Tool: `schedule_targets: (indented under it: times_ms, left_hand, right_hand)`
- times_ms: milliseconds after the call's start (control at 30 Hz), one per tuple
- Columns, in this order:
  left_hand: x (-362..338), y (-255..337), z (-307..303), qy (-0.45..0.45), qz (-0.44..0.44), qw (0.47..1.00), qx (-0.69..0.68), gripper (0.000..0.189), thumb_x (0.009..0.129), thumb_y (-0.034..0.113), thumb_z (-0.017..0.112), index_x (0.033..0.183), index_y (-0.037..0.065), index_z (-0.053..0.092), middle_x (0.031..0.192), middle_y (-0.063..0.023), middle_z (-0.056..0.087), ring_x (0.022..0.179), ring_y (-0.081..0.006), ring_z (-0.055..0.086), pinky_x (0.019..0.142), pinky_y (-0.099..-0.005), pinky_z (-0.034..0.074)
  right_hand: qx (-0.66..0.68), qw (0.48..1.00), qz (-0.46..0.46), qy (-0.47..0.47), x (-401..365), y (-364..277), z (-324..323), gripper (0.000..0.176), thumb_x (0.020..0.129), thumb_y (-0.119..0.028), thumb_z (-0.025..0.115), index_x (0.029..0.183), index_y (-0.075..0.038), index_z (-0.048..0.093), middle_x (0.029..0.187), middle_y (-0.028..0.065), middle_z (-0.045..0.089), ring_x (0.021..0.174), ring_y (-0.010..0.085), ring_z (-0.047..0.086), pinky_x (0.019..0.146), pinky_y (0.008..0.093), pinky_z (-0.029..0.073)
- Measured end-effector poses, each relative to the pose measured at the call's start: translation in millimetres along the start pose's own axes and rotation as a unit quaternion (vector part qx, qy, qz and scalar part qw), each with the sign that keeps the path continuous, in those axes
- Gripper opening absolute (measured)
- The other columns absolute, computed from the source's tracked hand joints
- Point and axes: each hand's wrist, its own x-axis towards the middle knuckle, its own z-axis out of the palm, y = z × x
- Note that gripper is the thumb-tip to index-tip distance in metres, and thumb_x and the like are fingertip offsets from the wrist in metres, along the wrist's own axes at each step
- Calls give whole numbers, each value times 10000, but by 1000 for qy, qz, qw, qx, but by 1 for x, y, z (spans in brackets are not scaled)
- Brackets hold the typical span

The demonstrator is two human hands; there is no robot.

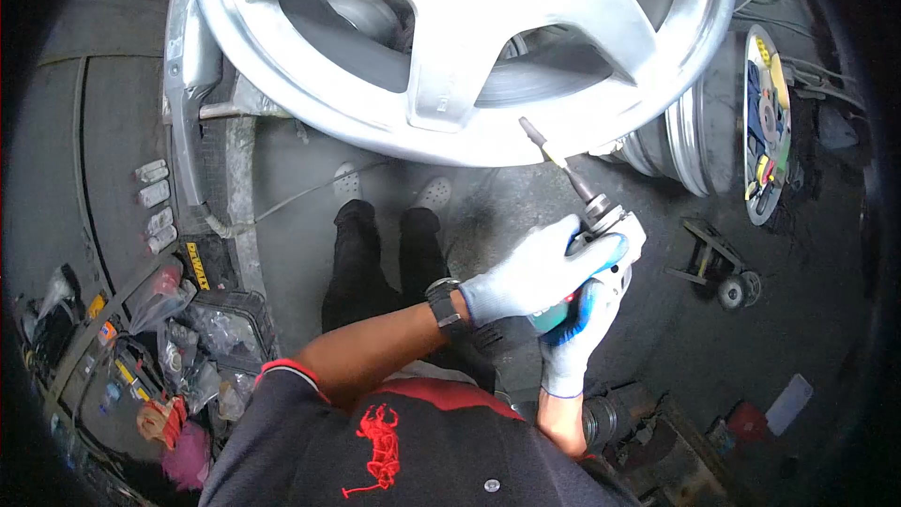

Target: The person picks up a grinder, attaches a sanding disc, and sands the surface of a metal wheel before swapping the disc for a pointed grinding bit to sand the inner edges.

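Both my hands wear white gloves with blue palms and are closed around a die grinder (619, 230) with a green body. My left hand (530, 272), with a black watch on its wrist, grips it near the grey head. Lower down, my right hand (577, 338) wraps the body, hiding much of it. From the collet a long shaft ends in a dark tapered tip (531, 130). That tip overlaps the lower lip of a silver alloy wheel (441, 66), which fills the top of the view, its spokes facing me.
Right of the wheel, a tray (754, 197) of coloured items sits by another rim (690, 141). A small wheeled frame (704, 253) stands on the floor. A metal stand (192, 84), several small containers (155, 192) and plastic bags (202, 380) are at left. A cable (300, 195) crosses near my feet.
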Motion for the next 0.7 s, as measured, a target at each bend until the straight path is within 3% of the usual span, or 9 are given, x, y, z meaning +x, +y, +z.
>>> schedule_targets:
  times_ms: [167,200,333,467,567,633,700]
  left_hand:
    - [-25,-17,-12,52,76,996,-20,360,1039,303,616,1197,-20,614,916,-114,722,835,-102,660,749,-326,534]
    - [-31,-9,-14,59,73,995,-42,351,1034,289,625,1187,-28,612,907,-112,720,832,-102,660,738,-321,530]
    - [-34,-17,-16,82,95,992,-8,342,1037,287,620,1173,-28,611,912,-121,717,837,-108,660,743,-319,528]
    - [-20,-5,-14,20,48,998,-19,387,1034,341,622,1167,-23,614,935,-137,720,848,-125,667,761,-322,530]
    - [-4,-5,-7,-8,51,999,-10,443,1027,409,621,1159,-14,622,924,-136,723,832,-134,671,758,-340,529]
    - [1,12,-10,-69,-24,996,58,464,1030,433,607,1177,-7,624,936,-136,728,845,-149,679,782,-343,530]
    - [0,10,-11,-72,-17,995,74,474,1029,445,601,1195,1,625,944,-136,731,853,-164,687,789,-340,531]
  right_hand:
    - [-25,999,13,-22,-15,4,19,818,898,-479,717,1461,9,379,1311,124,562,1203,204,563,1059,370,430]
    - [-98,994,-19,-38,-16,7,19,851,886,-518,720,1462,7,378,1322,127,554,1216,208,555,1064,377,423]
    - [-68,997,-1,-44,-22,5,26,868,886,-544,721,1464,4,375,1334,127,548,1225,216,552,1077,383,410]
    - [-26,999,18,5,-17,6,17,874,892,-543,719,1468,10,363,1350,126,553,1238,219,552,1088,379,400]
    - [-72,997,-21,34,-13,15,0,731,958,-422,625,1481,7,349,1390,133,511,1239,211,551,1089,379,396]
    - [-58,997,-20,45,-14,14,1,709,963,-407,605,1481,7,353,1396,137,501,1246,213,544,1089,383,395]
    - [-43,997,-20,55,-16,9,9,687,969,-393,584,1480,7,358,1403,141,491,1254,215,537,1088,388,393]
